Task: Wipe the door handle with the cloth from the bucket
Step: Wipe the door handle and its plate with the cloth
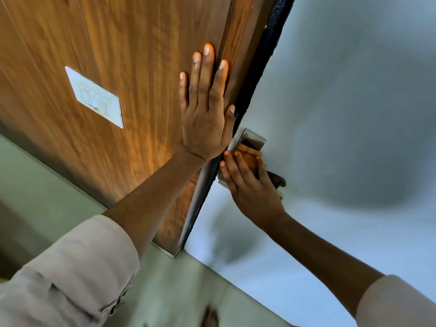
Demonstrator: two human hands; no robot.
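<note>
Head view, mid-frame: my left hand [204, 109] lies flat, fingers spread, by the wood panel's [94, 43] edge; my right hand [252, 185] presses the orange cloth [249, 154] onto the door handle [253, 139].

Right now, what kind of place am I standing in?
Probably a doorway inside a home or office: a pale grey door with a metal handle plate, a wood-grain wall panel holding a white switch plate, and pale floor tiles.

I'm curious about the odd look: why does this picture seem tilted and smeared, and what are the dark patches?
Head view: wide-angle lens tilts the brown wooden panel; motion blur smears its grain and the white switch plate; soft shadows lie on the pale grey door.
</note>
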